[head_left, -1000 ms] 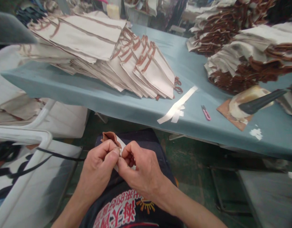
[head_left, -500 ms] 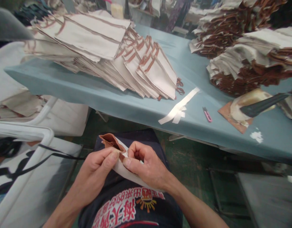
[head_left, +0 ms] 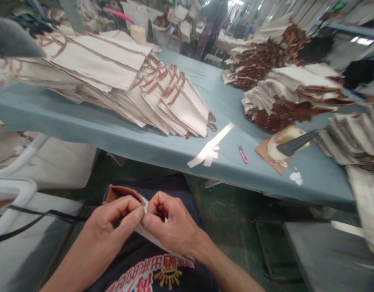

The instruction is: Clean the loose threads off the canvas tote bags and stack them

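Over my lap, a cream and brown cloth piece (head_left: pixel 122 192), like a small fabric bag, is held between both hands. Its brown part stands up beyond the fingers, while a cream strip trails under my right hand. My left hand (head_left: pixel 112 227) pinches the edge between thumb and forefinger. Right beside it, my right hand (head_left: pixel 174 225) also pinches that edge, with its fingers curled. The two thumbs almost meet, so the exact spot gripped is hidden. A dark apron (head_left: pixel 126 282) with red lettering lies beneath.
On the blue table (head_left: pixel 162 158) lie a stack of cream bags (head_left: pixel 95 61), white strips (head_left: pixel 211 146), a pink thread snipper (head_left: pixel 243 155) and a glue pot with a dark-handled brush (head_left: pixel 281 148). Brown-and-cream piles (head_left: pixel 284 95) sit behind. White bins (head_left: pixel 62 162) stand left.
My fingertips have come closer together on the cloth edge. The view has tilted up and turned right, so the table things appear further left and lower.
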Demonstrator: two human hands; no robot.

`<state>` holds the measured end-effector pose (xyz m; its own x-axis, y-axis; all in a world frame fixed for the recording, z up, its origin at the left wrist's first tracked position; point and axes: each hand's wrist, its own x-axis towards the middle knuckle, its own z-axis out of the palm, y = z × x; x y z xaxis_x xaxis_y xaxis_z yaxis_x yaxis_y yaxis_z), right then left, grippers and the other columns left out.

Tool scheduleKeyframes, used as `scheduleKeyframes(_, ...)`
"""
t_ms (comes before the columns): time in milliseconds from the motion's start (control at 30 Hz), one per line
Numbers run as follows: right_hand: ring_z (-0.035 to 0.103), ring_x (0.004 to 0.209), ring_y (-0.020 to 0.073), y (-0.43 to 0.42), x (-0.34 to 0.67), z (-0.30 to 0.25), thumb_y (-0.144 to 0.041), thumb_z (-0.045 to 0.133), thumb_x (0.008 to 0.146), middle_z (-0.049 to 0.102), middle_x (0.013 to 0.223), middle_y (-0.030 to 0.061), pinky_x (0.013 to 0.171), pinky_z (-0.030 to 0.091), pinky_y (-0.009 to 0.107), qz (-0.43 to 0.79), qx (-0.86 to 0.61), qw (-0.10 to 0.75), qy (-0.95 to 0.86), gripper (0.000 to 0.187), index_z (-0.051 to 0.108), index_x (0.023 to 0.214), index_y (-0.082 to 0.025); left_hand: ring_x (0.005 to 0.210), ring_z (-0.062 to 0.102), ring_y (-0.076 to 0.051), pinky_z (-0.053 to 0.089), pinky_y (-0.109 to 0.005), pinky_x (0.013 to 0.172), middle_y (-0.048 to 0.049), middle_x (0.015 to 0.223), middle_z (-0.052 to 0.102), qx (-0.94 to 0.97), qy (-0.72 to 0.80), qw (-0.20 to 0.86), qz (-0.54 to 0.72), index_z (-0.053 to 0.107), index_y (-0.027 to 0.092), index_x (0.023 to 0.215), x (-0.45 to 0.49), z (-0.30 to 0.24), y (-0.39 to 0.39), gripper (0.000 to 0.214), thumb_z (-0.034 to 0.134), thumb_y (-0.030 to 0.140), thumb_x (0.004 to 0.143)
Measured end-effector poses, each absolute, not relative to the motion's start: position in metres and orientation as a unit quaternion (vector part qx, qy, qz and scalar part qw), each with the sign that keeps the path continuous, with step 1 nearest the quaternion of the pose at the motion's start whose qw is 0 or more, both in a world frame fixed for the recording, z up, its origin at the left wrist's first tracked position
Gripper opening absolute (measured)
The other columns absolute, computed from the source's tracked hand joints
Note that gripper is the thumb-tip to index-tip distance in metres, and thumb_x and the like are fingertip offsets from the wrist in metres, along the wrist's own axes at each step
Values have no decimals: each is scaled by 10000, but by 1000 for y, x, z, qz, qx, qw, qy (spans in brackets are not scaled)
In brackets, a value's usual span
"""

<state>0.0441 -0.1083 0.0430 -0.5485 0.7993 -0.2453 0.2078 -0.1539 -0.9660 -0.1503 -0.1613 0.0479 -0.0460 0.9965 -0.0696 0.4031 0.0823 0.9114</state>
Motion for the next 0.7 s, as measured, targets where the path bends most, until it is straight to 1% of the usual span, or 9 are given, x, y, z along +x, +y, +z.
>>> scheduleKeyframes(67, 484, 647, 113, -108, 52, 43, -387, 784, 923, 577, 693, -72, 608, 364, 249, 641, -416, 229, -603, 284, 567, 819, -237, 562, 578, -168, 488, -221, 537, 33, 608, 669, 565, 627, 375, 383, 649, 251, 637, -142, 41, -161, 494, 663, 561, 1022)
scheduleKeyframes(100, 484, 644, 111, -107, 57, 42, -387, 803, 906, 581, 697, -72, 603, 366, 246, 647, -415, 228, -597, 296, 565, 815, -237, 557, 587, -170, 505, -219, 544, 38, 602, 673, 558, 632, 383, 378, 671, 256, 654, -138, 38, -160, 492, 662, 574, 1030)
scheduleKeyframes(200, 491, 637, 108, -104, 72, 41, -337, 832, 858, 595, 706, -69, 599, 383, 240, 655, -409, 239, -588, 274, 582, 813, -233, 606, 670, -188, 572, -218, 604, 24, 647, 745, 549, 607, 447, 361, 770, 268, 729, -128, 39, -159, 479, 691, 636, 1025)
scheduleKeyframes(300, 515, 632, 109, -102, 83, 40, -287, 821, 838, 626, 718, -64, 606, 415, 244, 639, -396, 274, -599, 217, 612, 827, -230, 660, 706, -192, 605, -213, 687, 4, 705, 791, 548, 587, 480, 353, 809, 269, 749, -123, 50, -155, 477, 715, 652, 1017)
scheduleKeyframes(367, 537, 632, 110, -101, 86, 40, -284, 818, 839, 647, 729, -59, 615, 437, 249, 631, -390, 282, -608, 196, 629, 841, -230, 619, 679, -183, 610, -211, 693, 8, 669, 769, 565, 578, 477, 344, 799, 267, 720, -124, 56, -153, 471, 725, 624, 1017)
scheduleKeyframes(433, 554, 630, 112, -99, 87, 42, -313, 813, 860, 660, 735, -54, 612, 448, 250, 639, -383, 271, -609, 187, 647, 863, -227, 590, 668, -181, 598, -207, 654, 12, 646, 757, 591, 564, 473, 330, 790, 267, 706, -126, 59, -151, 450, 731, 587, 1016)
scheduleKeyframes(500, 560, 627, 111, -97, 87, 43, -352, 812, 877, 660, 734, -54, 601, 448, 247, 654, -375, 254, -606, 202, 655, 875, -225, 615, 694, -187, 580, -203, 627, 9, 678, 783, 599, 565, 472, 315, 801, 269, 724, -127, 62, -152, 419, 725, 553, 1022)
scheduleKeyframes(600, 555, 624, 111, -93, 88, 45, -385, 813, 881, 646, 722, -59, 598, 447, 244, 657, -361, 241, -617, 229, 649, 868, -227, 670, 738, -191, 583, -213, 676, 12, 734, 819, 589, 585, 461, 314, 819, 278, 756, -126, 65, -155, 375, 703, 498, 1036)
scheduleKeyframes(700, 557, 636, 112, -90, 89, 46, -382, 799, 893, 649, 739, -53, 614, 456, 247, 638, -352, 248, -639, 224, 638, 862, -230, 650, 745, -176, 571, -213, 671, 29, 725, 811, 629, 567, 412, 337, 816, 288, 781, -123, 63, -156, 291, 699, 394, 1025)
